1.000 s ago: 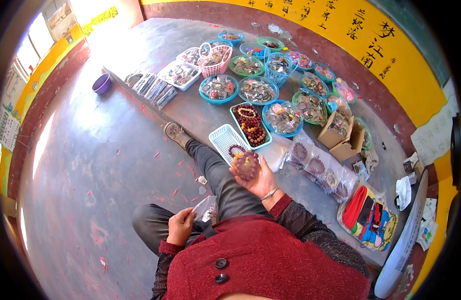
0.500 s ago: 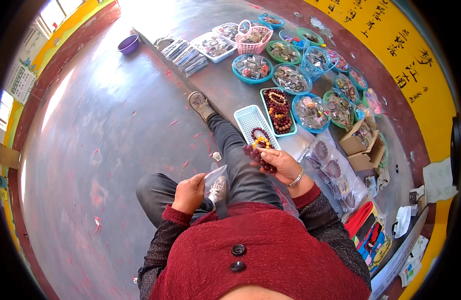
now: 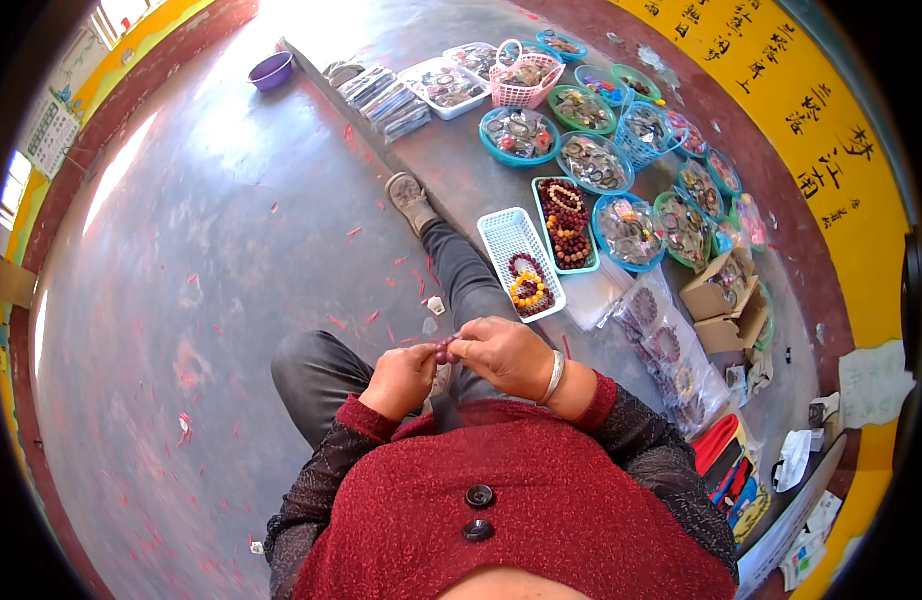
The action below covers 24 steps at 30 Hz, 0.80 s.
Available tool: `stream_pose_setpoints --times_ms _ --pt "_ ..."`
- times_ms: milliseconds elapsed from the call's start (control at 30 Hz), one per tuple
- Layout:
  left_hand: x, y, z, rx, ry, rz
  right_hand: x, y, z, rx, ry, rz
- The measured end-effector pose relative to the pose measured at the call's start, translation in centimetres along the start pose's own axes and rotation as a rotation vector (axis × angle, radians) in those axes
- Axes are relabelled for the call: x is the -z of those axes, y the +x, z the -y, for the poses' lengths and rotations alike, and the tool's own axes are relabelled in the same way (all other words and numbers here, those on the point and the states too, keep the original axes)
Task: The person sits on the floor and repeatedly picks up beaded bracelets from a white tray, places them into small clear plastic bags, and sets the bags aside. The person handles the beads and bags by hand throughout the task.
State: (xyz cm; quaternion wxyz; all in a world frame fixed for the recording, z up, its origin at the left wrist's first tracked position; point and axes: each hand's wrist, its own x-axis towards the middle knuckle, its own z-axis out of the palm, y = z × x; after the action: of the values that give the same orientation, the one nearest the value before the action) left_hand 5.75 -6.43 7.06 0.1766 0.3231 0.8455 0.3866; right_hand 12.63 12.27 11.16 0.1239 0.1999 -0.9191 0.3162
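Nearest: left hand [image 3: 401, 382] and right hand [image 3: 511, 362] meet above the lap, at the front of a dark red jacket [image 3: 411, 480]. Right thumb and fingertips are closed on dark red beads [image 3: 443, 352]; left fingertips press together against the near-left side of the same beads. Most of the piece is hidden by the hands; whether the left also pinches anything else cannot be told.

Handling, judged: light, hard beads, smooth and somewhat slippery; the string, if elastic, flexes and is the weak part. Best hold: two or three beads pinched between thumb and forefinger, without tugging on the string.

Beyond the hands, right of the outstretched leg [image 3: 466, 270]: white basket [image 3: 506, 235], with a yellow bracelet [image 3: 528, 300] and a dark red bracelet [image 3: 522, 260] at its near end. Just beside it, right: green-rimmed tray [image 3: 591, 262] of bead strings. Farther right: bagged bracelets [image 3: 671, 345].

Far: pink basket [image 3: 526, 97] among bowls of small packets; far left, purple basin [image 3: 271, 72].
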Motion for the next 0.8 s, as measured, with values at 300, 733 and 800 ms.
stream_pose_setpoints --times_ms 300,733,800 --pt "-0.4 -0.2 0.3 -0.041 -0.039 -0.026 -0.7 -0.1 0.0 0.028 -0.129 0.199" --pt "-1.0 -0.5 0.5 -0.137 -0.034 -0.025 -2.6 1.8 1.0 -0.136 -0.279 0.299" --pt "-0.9 -0.6 0.5 -0.111 -0.097 -0.016 -2.7 2.0 1.0 -0.145 -0.277 0.292"
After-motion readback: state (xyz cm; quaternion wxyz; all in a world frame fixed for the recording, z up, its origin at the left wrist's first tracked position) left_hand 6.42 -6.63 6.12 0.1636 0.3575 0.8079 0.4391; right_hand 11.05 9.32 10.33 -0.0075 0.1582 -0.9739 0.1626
